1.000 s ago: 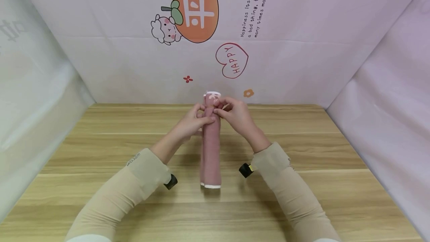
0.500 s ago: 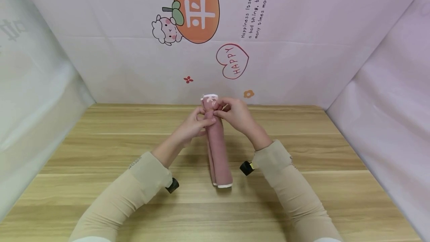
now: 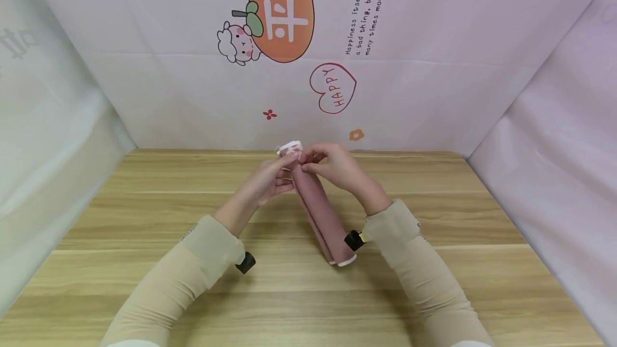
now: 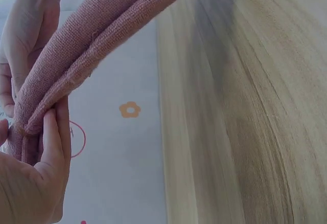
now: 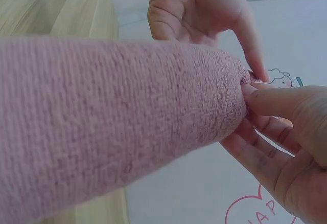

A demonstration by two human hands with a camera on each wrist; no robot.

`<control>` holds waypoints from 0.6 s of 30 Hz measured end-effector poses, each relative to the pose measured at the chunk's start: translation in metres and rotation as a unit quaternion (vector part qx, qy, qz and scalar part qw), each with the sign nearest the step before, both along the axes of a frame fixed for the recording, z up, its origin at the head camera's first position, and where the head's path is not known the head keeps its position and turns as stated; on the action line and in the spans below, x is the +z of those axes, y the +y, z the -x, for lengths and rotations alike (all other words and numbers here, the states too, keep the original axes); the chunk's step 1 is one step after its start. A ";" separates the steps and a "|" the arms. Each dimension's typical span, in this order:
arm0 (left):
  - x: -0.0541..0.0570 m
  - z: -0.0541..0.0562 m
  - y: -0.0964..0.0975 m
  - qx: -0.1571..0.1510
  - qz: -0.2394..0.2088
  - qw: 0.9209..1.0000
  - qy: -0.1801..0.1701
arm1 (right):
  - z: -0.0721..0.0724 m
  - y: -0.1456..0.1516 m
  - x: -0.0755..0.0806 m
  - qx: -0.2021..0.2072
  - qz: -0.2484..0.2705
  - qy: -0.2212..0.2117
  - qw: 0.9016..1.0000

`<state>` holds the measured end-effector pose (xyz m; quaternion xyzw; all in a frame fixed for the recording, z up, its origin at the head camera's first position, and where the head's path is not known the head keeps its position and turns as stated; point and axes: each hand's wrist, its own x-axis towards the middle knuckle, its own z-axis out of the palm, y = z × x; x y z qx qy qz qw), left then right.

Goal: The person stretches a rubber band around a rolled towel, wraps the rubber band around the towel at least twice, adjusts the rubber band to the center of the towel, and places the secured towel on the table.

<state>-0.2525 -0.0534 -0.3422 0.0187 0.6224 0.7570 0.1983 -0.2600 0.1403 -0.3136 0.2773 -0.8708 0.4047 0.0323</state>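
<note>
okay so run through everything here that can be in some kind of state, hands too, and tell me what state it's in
Towel: rolled lengthwise, narrowed near its upper end, slanting
Left hand: holding the towel's upper end, thumb across it
Right hand: pinching the towel near that narrow part
Sleeves: creased along the forearms
Cloth: upright, faintly creased, lettering turned sideways
</note>
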 end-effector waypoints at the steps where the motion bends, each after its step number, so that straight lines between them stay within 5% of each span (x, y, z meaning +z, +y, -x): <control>1: 0.000 0.000 0.000 0.000 0.000 1.000 0.002 | -0.001 -0.001 0.001 0.002 -0.003 0.002 1.000; 9: -0.002 -0.001 0.001 0.009 -0.004 1.000 -0.003 | -0.001 -0.001 0.004 0.032 -0.038 0.018 0.999; 18: -0.005 0.000 0.002 0.030 0.005 0.999 -0.014 | -0.004 -0.008 0.012 0.035 -0.146 0.030 0.988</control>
